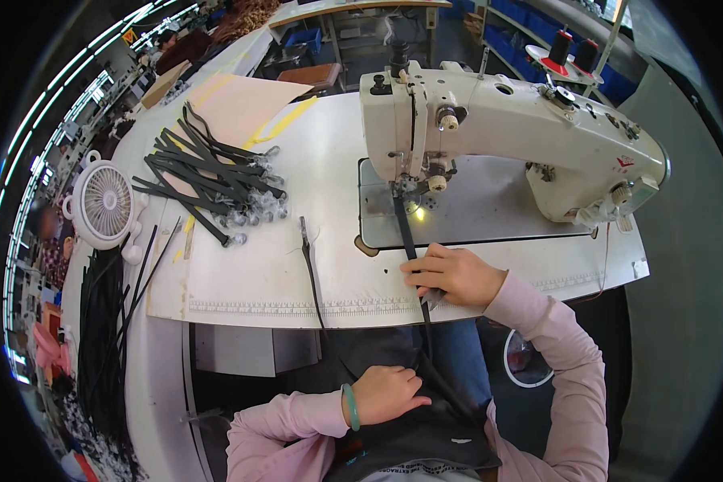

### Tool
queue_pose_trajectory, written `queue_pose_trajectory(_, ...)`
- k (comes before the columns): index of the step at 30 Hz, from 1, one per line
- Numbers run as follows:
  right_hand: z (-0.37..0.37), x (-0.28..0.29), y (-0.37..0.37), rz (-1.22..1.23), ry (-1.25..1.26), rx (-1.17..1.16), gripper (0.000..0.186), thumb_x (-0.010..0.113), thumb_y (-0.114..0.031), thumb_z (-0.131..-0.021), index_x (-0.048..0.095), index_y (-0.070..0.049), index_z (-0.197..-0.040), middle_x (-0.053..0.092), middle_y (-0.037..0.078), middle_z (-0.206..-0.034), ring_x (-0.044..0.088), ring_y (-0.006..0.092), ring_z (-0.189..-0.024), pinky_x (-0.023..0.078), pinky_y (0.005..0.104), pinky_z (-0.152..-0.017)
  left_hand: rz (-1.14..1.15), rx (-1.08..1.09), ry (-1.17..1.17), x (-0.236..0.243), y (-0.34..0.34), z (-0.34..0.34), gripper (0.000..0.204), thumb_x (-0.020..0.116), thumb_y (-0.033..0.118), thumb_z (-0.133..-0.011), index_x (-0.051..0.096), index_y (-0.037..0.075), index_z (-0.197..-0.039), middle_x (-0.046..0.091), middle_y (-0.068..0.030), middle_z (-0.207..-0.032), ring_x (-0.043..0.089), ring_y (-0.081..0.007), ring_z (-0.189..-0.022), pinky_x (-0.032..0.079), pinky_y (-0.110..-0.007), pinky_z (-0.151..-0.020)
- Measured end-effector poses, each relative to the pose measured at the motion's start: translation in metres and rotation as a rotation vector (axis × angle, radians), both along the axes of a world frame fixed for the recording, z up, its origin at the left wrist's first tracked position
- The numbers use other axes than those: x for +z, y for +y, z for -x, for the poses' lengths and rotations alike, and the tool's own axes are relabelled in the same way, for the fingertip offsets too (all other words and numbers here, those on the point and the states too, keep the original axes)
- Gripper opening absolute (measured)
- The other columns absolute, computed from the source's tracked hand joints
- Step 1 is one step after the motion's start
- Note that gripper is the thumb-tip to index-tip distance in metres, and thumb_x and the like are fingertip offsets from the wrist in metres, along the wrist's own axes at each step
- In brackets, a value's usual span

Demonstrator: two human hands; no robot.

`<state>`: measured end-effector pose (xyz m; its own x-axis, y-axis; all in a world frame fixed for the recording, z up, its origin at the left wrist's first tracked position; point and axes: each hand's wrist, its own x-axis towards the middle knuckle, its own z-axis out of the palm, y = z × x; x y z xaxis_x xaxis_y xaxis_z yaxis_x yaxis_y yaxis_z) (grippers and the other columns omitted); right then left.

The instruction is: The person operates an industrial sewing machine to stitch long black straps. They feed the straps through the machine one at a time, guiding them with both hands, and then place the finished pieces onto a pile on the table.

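Note:
My right hand (450, 277) grips a black strap (403, 225) on the white sewing table (249, 293); the strap runs from under the sewing machine's (490, 116) needle area down over the front edge, with a small clear piece beneath my fingers. My left hand (381, 394) is low over my lap, fingers curled; what they hold, if anything, is hidden. A second thin strap (307, 257) lies left of my right hand and hangs off the edge. A pile of black straps (201, 169) with clear end pieces lies at the back left.
A white fan (104, 201) stands at the left above long hanging black strips (100, 345). Pink card (241, 96) lies at the back. Thread spools (558, 52) stand behind the machine. Other people (169, 52) are in the far background at left.

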<state>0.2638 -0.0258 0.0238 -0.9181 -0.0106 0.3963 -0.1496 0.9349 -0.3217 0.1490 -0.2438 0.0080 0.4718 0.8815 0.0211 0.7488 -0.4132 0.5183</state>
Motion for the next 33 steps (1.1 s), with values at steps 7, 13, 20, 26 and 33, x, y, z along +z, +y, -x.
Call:
queue_pose_trajectory(7, -0.001, -0.001, -0.003, -0.014, 0.049, 0.025, 0.019, 0.068, -0.011, -0.068, 0.057, -0.007, -0.083, 0.058, 0.005, -0.098, 0.054, 0.0210, -0.079, 0.048, 0.0312, -0.062, 0.343, -0.353, -0.201, -0.020, -0.015, -0.015, 0.044, 0.054, 0.037, -0.085, 0.052, -0.003, -0.105, 0.058, -0.0151, -0.090, 0.057, -0.0299, -0.087, 0.048, -0.036, -0.073)
queue_pose_trajectory(13, -0.003, 0.005, -0.007, 0.012, 0.046, 0.122, 0.020, 0.069, -0.013, -0.068, 0.057, -0.006, -0.082, 0.057, 0.005, -0.093, 0.055, 0.0213, -0.073, 0.048, 0.0319, -0.057, 0.283, -0.431, -0.110, -0.012, -0.009, -0.005, 0.036, 0.053, 0.033, -0.085, 0.054, -0.002, -0.091, 0.057, -0.0146, -0.083, 0.057, -0.0298, -0.083, 0.048, -0.037, -0.071)
queue_pose_trajectory(20, -0.006, 0.001, -0.007, 0.035, 0.081, 0.230, 0.025, 0.070, -0.014, -0.068, 0.061, -0.004, -0.089, 0.059, 0.008, -0.093, 0.054, 0.0229, -0.066, 0.047, 0.0318, -0.053, -0.175, 0.057, -0.217, 0.029, 0.070, 0.060, 0.021, 0.064, 0.011, -0.075, 0.064, 0.005, -0.095, 0.063, -0.0054, -0.085, 0.059, -0.0232, -0.078, 0.049, -0.032, -0.066)
queue_pose_trajectory(26, -0.004, 0.003, -0.009, 0.014, 0.070, 0.157, 0.027, 0.071, -0.016, -0.068, 0.061, -0.004, -0.090, 0.059, 0.007, -0.099, 0.053, 0.0221, -0.068, 0.048, 0.0315, -0.055, -0.550, 0.277, 0.137, -0.003, 0.126, 0.080, 0.037, 0.066, 0.022, -0.072, 0.061, 0.006, -0.105, 0.051, -0.0106, -0.118, 0.046, -0.0270, -0.110, 0.039, -0.037, -0.091)
queue_pose_trajectory(33, -0.003, 0.001, -0.010, -0.030, 0.060, 0.046, 0.030, 0.069, -0.019, -0.071, 0.060, -0.005, -0.096, 0.058, 0.005, -0.102, 0.053, 0.0205, -0.074, 0.048, 0.0308, -0.058, -0.448, 0.258, 0.091, 0.000, 0.162, 0.103, 0.042, 0.069, 0.031, -0.068, 0.063, 0.005, -0.101, 0.056, -0.0109, -0.111, 0.050, -0.0267, -0.104, 0.041, -0.037, -0.087)
